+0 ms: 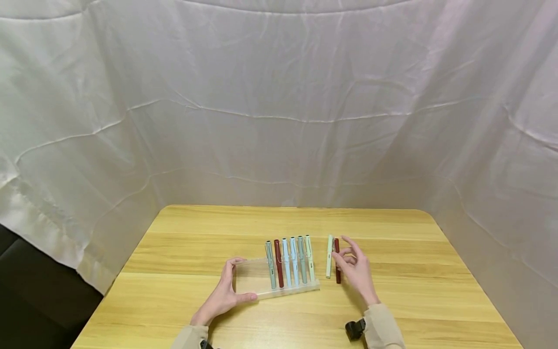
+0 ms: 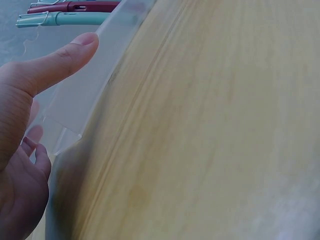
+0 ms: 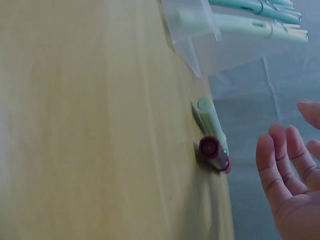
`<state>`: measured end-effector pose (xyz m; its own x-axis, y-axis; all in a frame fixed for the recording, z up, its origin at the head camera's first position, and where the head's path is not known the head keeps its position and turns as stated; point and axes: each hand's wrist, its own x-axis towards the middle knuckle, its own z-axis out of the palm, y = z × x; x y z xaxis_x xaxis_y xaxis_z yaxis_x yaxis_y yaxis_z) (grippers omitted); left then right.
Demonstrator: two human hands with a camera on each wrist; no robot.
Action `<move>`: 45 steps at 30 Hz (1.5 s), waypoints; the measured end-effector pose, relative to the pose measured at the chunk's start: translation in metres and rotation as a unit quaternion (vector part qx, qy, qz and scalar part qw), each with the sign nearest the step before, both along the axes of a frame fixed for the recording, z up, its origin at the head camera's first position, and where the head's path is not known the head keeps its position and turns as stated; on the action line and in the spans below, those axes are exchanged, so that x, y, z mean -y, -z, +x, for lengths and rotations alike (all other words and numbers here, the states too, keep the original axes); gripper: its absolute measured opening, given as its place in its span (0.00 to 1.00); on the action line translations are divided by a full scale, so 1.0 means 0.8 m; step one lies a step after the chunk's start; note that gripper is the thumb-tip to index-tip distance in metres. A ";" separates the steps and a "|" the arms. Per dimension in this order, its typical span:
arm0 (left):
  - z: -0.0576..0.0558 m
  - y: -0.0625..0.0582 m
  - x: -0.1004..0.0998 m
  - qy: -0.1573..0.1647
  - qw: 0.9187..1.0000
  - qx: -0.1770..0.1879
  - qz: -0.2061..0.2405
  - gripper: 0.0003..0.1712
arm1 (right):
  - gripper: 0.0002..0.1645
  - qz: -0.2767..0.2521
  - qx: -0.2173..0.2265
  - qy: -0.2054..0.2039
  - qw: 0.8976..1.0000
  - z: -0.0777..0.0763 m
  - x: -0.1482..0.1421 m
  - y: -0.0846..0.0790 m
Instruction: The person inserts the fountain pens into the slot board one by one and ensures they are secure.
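A clear acrylic pen stand (image 1: 253, 277) sits on the table, with several capped pens (image 1: 286, 261) lying side by side in its right part, in teal, dark red, light blue and pale green. My left hand (image 1: 224, 293) grips the stand's left end, thumb along the front lip (image 2: 95, 95) and fingers behind. To the right of the stand, a pale green pen (image 1: 329, 257) and a dark red pen (image 3: 212, 150) lie next to each other on the wood. Just over these two, my right hand (image 1: 355, 269) hovers with loosely bent, parted fingers, holding nothing.
The wooden table (image 1: 414, 271) extends around the stand on all sides. Pale fabric curtains (image 1: 279, 145) enclose its back and sides. A dark object (image 1: 26, 291) stands beyond the left edge.
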<state>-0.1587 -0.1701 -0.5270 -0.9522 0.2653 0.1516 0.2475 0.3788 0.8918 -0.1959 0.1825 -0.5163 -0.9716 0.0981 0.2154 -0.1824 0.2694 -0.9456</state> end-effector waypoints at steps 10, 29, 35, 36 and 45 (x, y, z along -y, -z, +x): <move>-0.001 0.000 0.000 -0.001 1.000 0.003 0.001 0.55 | 0.36 0.008 0.055 -0.008 0.998 -0.011 -0.016 0.013; 0.001 -0.003 -0.001 -0.002 1.000 0.009 0.007 0.55 | 0.37 0.077 0.115 -0.043 0.990 -0.025 -0.032 0.021; 0.002 -0.004 -0.001 -0.004 1.000 0.002 0.003 0.55 | 0.37 0.108 0.130 -0.042 0.985 -0.028 -0.031 0.022; 0.002 -0.004 -0.001 -0.005 1.000 0.001 0.003 0.55 | 0.37 0.112 0.132 -0.041 0.984 -0.029 -0.030 0.022; 0.001 -0.004 -0.001 -0.004 1.000 -0.001 0.005 0.54 | 0.36 0.155 0.134 -0.027 0.979 -0.036 -0.026 0.020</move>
<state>-0.1577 -0.1694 -0.5240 -0.9540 0.2561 0.1559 0.2462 0.3722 0.8949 -0.2244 0.2032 -0.5323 -0.9992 0.0153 -0.0358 0.0383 0.5469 -0.8363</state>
